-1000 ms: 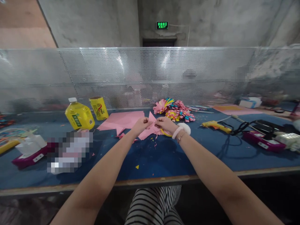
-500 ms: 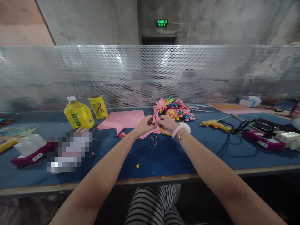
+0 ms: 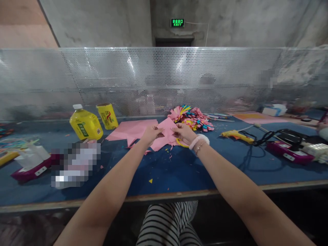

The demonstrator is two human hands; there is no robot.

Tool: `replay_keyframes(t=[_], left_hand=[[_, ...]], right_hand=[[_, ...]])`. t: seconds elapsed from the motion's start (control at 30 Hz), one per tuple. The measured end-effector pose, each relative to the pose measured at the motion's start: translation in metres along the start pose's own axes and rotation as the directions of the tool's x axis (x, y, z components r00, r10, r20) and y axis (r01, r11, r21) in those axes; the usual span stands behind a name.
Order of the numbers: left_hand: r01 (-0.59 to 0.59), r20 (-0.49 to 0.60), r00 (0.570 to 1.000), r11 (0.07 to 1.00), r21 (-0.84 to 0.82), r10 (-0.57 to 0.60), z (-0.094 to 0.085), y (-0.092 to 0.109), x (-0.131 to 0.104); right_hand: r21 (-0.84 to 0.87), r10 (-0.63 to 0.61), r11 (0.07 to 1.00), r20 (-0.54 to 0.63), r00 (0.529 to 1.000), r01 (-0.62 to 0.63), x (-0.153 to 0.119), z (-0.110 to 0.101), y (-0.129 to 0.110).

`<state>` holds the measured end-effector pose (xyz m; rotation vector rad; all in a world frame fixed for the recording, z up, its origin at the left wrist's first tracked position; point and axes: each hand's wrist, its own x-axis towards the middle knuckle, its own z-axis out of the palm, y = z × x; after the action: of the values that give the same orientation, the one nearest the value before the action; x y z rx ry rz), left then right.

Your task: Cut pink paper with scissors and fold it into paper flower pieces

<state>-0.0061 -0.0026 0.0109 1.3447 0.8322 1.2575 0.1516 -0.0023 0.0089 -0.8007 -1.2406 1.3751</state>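
Observation:
Between both hands a small square of pink paper (image 3: 167,131) is spread out, tilted up off the table. My left hand (image 3: 151,135) pinches its left edge and my right hand (image 3: 185,133) pinches its right edge. Beneath my right hand a yellow loop, perhaps a scissors handle (image 3: 181,143), partly shows. Behind the left hand lies a larger pink sheet (image 3: 133,130), with cut pink scraps near its front. Just beyond the right hand sits a pile of fringed paper flowers (image 3: 193,118) in pink, yellow and blue.
A yellow jug (image 3: 85,123) and a yellow canister (image 3: 107,117) stand at the left. A yellow glue gun (image 3: 237,136) with its cable lies at the right, near a purple power strip (image 3: 289,152). Another purple power strip (image 3: 33,169) is at the left. A perforated metal screen (image 3: 115,82) closes off the back.
The pink paper, bent between my fingers before, is now opened out flat. My hands have moved slightly apart, each still gripping an edge.

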Motion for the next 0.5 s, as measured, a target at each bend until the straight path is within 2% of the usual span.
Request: replay_keyframes(t=[0.13, 0.27, 0.5], left_hand=[[0.024, -0.017, 1.000, 1.000, -0.008, -0.024, 0.0010, 0.0031, -0.0004], [0.029, -0.006, 1.000, 0.999, -0.025, -0.030, -0.0013, 0.0020, 0.0006], [-0.029, -0.052, 0.998, 0.999, -0.032, 0.027, -0.0072, -0.0027, 0.0046]], right_hand=[[-0.016, -0.010, 1.000, -0.051, 0.999, 0.009, 0.0008, -0.0005, 0.0005], [-0.003, 0.000, 1.000, -0.052, 0.999, 0.000, 0.0017, -0.0009, 0.0001], [0.001, 0.033, 0.999, -0.043, 0.999, -0.033, -0.0011, 0.0004, -0.0025]])
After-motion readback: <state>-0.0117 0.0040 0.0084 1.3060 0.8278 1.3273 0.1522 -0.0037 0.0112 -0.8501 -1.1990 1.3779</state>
